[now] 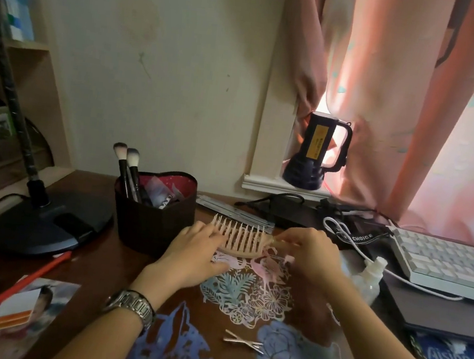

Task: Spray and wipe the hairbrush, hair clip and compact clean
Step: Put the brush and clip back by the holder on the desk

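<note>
On the dark wooden bench (121, 269) a pale pink hairbrush (239, 239) lies with its bristles pointing up, held between both hands. The left hand (193, 252) rests flat with its fingers against the bristled end of the brush, steadying it; it is loosely spread rather than clenched. The right hand (307, 249) pinches the handle end of the brush between fingertips and also seems to hold something small and pale, too blurred to identify. A metal watch (132, 305) sits on the left wrist. Nearer the viewer, a silver hair clip (243, 344) lies alone on the bench, apart from both hands, among cut-paper floral decorations (250, 294). Just right of the right hand stands a clear spray bottle (367, 276) with a white nozzle, upright beside a white keyboard (449, 264). Behind the left hand sits a dark heart-shaped box (153, 214) with a red lining; two makeup brushes (126, 167) stand upright in it at the left side, and other small items fill the rest, which I cannot tell apart. A black lamp base (49, 224) stands at the left, and a dark blue torch (314, 152) sits on the window sill by a pink curtain (412, 110). No compact is identifiable.
</note>
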Action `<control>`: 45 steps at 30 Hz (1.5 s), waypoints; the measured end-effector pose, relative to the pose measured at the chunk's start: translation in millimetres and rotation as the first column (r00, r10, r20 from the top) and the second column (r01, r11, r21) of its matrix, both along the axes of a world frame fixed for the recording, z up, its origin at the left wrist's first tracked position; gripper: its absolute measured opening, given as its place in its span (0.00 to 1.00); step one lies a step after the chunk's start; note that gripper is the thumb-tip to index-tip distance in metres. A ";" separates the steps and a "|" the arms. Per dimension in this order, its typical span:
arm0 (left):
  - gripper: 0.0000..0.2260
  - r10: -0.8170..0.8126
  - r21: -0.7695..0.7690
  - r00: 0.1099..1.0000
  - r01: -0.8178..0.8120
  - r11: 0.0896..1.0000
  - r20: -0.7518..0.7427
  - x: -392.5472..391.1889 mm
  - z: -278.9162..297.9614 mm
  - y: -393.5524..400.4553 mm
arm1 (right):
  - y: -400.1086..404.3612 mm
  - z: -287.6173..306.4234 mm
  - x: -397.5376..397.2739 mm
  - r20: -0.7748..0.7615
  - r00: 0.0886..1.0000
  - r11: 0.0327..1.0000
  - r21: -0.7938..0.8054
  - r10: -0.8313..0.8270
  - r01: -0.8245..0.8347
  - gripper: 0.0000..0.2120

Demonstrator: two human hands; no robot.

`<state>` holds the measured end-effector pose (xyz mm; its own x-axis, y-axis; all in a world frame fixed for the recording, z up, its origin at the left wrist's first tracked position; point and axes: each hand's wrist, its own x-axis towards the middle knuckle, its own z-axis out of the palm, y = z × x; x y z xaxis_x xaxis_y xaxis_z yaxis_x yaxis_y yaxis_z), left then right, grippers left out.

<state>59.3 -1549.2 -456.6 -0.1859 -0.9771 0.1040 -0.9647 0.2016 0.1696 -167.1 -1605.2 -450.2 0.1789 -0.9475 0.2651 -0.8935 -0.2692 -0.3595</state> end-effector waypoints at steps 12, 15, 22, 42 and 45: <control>0.30 0.002 -0.006 0.999 -0.003 1.000 -0.046 -0.2 -3.5 1.3 | -8.0 -22.1 2.4 0.142 0.990 1.000 0.005 -0.004 0.004 0.04; 0.31 0.007 0.021 0.999 -0.006 1.000 -0.037 -1.4 -3.5 2.5 | -5.1 -23.2 3.0 0.148 0.989 1.000 0.024 -0.001 -0.002 0.04; 0.32 0.009 0.067 1.000 -0.008 0.998 -0.026 -5.3 0.4 7.5 | 1.4 -21.2 2.9 0.148 0.989 0.995 0.100 0.014 -0.030 0.11; 0.18 -0.094 0.004 0.984 0.096 0.995 -0.153 -12.0 15.4 117.4 | 127.1 11.2 7.8 0.028 0.946 0.942 0.092 0.322 -0.323 0.11; 0.20 -0.071 0.006 0.987 0.072 0.997 -0.142 -12.7 1.3 118.2 | 137.0 -1.5 12.9 -0.010 0.947 0.937 0.148 0.321 -0.316 0.11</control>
<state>46.6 -1431.0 -455.4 -0.2397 -0.9629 0.1238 -0.9141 0.2667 0.3055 -154.2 -1468.2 -451.6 0.4835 -0.8670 0.1206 -0.7815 -0.4897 -0.3866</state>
